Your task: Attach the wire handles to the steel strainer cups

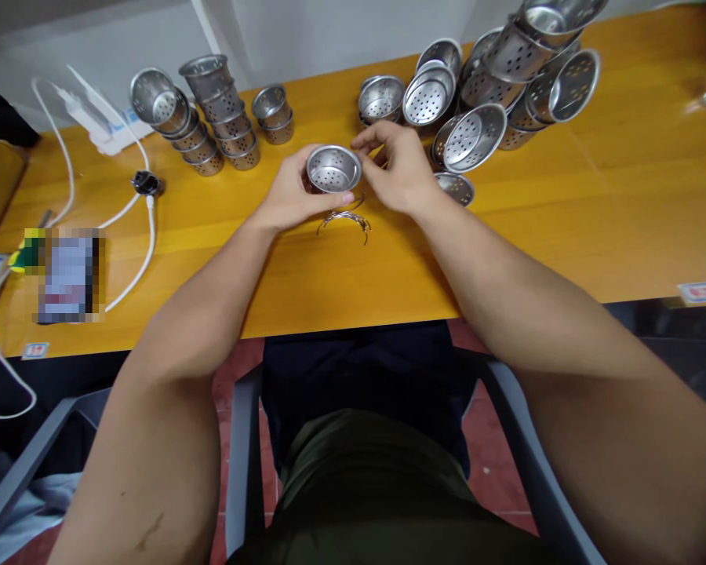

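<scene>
The person's lap (pixel 365 471) sits below the yellow counter (pixel 535 235). A pile of holed metal cups (pixel 506 86) crowds its far right. The left hand (pixel 288 196) and right hand (pixel 403 173) grip one cup (pixel 332 169) above the counter's middle, with thin wires (pixel 344 221) lying just beneath.

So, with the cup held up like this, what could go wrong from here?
1. The right hand works close to the loose pile of cups; a nudge might topple it.
2. The perforated cup, held by the left hand, may slip onto the table.
3. The thin wire pieces beneath could be knocked away.
</scene>
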The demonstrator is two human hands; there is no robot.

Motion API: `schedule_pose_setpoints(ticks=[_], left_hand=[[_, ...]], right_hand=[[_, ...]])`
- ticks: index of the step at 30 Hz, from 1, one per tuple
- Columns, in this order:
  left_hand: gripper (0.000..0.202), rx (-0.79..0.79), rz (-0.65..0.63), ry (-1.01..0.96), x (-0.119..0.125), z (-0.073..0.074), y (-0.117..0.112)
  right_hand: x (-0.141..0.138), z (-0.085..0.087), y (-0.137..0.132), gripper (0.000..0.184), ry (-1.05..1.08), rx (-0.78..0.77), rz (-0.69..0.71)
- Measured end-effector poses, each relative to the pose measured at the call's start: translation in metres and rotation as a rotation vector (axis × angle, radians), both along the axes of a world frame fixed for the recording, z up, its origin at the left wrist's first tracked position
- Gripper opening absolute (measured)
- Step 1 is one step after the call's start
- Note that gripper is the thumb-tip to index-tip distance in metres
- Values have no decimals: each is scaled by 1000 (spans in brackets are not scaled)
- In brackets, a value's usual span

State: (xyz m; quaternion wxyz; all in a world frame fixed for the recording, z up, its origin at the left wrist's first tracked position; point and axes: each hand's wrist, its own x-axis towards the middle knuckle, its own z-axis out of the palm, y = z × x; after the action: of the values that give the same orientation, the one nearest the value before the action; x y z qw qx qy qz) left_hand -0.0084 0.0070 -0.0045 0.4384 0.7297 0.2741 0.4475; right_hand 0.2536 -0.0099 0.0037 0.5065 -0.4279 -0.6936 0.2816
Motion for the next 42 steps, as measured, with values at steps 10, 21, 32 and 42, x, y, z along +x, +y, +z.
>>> schedule_pose_setpoints(ticks=[10, 21, 32, 42], left_hand=[[102, 38, 18, 43, -3, -12, 12], [121, 291, 184, 25, -15, -29, 44], [118, 239, 242, 129, -24, -2, 22], [89, 229, 179, 183, -5, 16, -7]], right_hand=[[3, 1, 3, 30, -120, -17, 127], [4, 8, -16, 17, -336, -124, 227], [-8, 11, -22, 23, -253, -108, 199], [-19, 39, -43, 31, -192, 0, 226]])
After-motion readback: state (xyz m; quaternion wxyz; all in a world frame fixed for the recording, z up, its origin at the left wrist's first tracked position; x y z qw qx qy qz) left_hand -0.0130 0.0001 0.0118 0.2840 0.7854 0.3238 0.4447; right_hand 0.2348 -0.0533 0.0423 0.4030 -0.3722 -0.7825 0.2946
